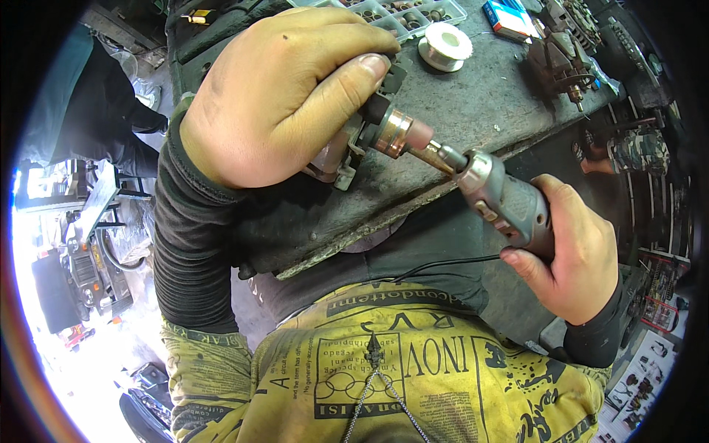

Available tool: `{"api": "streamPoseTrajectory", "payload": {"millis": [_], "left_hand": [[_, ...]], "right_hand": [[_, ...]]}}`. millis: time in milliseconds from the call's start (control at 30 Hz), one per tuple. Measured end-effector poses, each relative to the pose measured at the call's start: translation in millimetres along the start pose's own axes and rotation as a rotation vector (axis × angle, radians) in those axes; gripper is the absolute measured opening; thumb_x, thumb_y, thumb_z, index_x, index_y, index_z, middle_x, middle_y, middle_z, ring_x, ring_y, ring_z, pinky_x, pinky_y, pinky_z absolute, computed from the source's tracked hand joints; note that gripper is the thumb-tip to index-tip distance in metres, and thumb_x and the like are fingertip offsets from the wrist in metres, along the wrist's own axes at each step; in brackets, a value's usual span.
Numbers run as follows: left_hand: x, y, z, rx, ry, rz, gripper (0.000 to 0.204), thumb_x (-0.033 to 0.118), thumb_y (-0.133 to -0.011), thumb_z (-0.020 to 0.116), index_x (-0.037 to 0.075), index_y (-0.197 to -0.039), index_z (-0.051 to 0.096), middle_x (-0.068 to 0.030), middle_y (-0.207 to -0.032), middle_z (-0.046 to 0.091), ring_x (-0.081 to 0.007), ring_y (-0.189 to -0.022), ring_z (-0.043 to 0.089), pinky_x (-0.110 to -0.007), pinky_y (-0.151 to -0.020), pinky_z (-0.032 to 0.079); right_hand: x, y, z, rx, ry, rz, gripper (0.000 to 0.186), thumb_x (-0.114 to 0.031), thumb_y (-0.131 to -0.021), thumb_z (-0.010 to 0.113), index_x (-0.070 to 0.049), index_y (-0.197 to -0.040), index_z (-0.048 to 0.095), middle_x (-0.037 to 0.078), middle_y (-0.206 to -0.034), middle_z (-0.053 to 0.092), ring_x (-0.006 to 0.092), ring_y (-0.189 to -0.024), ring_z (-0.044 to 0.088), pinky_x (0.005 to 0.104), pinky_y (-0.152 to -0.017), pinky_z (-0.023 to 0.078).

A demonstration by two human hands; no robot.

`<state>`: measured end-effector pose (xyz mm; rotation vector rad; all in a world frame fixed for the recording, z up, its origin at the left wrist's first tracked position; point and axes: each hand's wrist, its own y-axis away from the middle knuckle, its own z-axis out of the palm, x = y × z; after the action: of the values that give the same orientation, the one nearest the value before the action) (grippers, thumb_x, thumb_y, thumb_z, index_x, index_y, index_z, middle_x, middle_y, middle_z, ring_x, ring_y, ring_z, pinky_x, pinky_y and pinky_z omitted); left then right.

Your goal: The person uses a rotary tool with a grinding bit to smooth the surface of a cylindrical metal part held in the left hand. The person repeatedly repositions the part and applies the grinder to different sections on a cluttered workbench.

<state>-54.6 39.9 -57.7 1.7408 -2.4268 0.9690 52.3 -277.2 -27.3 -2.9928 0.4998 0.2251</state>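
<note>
R hand is clamped round grey rotary tool, prob. for firm aim; its pink tip sits at end of copper-banded part, above worktop. L hand curls over part's far end, prob. steadying it; grip hidden, can't tell if clamped. Wire spool nearby, prob. w/in reach.

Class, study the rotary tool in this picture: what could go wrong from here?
1. The left hand is bare and close to the pink grinding tip; a slip might graze it.
2. That tip sits right by the copper-coloured cylinder, so a wobble of the right hand might gouge it.
3. A thin black cord passes below the rotary tool and might snag.
</note>
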Motion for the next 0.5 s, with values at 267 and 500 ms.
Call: {"api": "streamPoseTrajectory", "payload": {"millis": [267,500], "left_hand": [[0.9,-1.8,-1.8,-0.043,-0.008,-0.064,0.033,0.012,-0.1,0.048,-0.008,-0.117,0.067,-0.0247,-0.115,0.069,-0.0384,-0.105,0.067,-0.039,-0.095,0.05],[-1.6,0.0,7.7,0.089,0.112,0.014,0.031,0.011,-0.1,0.049,-0.008,-0.118,0.068,-0.0242,-0.116,0.069,-0.0383,-0.106,0.067,-0.039,-0.095,0.05]], "right_hand": [[-4.8,-2.0,0.0,0.008,0.043,0.023,0.07,-0.027,-0.07,0.088,0.004,-0.125,0.057,0.014,-0.091,0.061,0.0328,-0.075,0.065,0.0404,-0.064,0.053],[-9.9,-3.1,-2.5,-0.064,0.086,0.108,0.071,-0.025,-0.069,0.085,0.005,-0.126,0.056,0.019,-0.095,0.062,0.0391,-0.079,0.065,0.0427,-0.07,0.053]]}}
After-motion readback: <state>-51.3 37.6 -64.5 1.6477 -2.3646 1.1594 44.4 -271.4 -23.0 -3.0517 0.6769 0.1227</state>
